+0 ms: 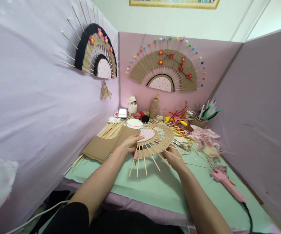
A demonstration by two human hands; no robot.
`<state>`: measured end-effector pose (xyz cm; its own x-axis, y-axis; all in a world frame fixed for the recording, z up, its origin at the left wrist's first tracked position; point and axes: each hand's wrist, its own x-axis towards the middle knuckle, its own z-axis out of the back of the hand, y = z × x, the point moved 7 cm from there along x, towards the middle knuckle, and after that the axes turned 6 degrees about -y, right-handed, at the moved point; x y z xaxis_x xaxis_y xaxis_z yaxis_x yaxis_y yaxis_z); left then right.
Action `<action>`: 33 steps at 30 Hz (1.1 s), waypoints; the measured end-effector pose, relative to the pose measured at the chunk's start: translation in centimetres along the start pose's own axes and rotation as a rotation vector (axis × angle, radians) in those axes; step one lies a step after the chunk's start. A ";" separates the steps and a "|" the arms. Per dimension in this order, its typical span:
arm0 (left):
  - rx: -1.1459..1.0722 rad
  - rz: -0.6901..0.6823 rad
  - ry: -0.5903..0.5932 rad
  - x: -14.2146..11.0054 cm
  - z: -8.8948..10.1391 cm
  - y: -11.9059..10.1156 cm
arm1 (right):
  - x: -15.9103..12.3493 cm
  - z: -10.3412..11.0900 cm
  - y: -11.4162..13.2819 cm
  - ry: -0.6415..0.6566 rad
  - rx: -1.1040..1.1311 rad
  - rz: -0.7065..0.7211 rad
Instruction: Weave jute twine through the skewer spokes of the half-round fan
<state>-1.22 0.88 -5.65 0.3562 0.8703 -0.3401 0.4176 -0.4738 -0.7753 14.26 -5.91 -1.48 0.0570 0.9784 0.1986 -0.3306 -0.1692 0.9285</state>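
Observation:
Between my two hands is a half-round craft fan [163, 145], held tilted above the green tabletop. It has a pink dotted centre, a woven twine band and thin wooden sticks poking out past the rim. My left hand [131, 143] grips it at the straight edge by the pink centre, thumb on top. On the far side, my right hand [172, 156] holds the outer band near the sticks; its fingers are partly hidden under the fan. A small pink spot shows on the band's near end.
Brown cardboard pieces [99, 148] and wooden sticks [111, 129] lie at left. A pink glue gun [229, 186] with a black cord rests at right. Behind are a twine roll [154, 108], coloured pipe cleaners [179, 117] and a pot of tools [200, 122]. Finished fans [167, 70] hang on the walls.

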 end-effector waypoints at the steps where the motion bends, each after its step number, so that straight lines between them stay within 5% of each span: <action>1: -0.020 0.010 0.020 0.0 -0.1 0.0 | 0.1 0.0 -0.1 0.011 0.010 -0.003; 7: -0.126 0.023 0.070 -0.2 -0.8 0.5 | 0.2 0.6 -1.2 0.023 0.088 -0.009; 13: -0.140 0.028 0.019 -0.4 -0.6 0.0 | 0.0 1.1 -0.7 0.013 -0.005 0.152; 25: -0.249 -0.179 -0.089 0.2 1.6 -2.8 | 0.2 2.9 -1.2 -0.146 -0.052 0.291; 33: -0.199 -0.210 -0.091 -0.1 1.1 -2.8 | -0.3 3.4 0.0 -0.255 -0.128 0.392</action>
<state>-3.37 2.28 -4.03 0.1724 0.9562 -0.2365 0.6334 -0.2915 -0.7169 17.49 -6.58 -0.49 0.1287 0.7808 0.6114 -0.4854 -0.4881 0.7254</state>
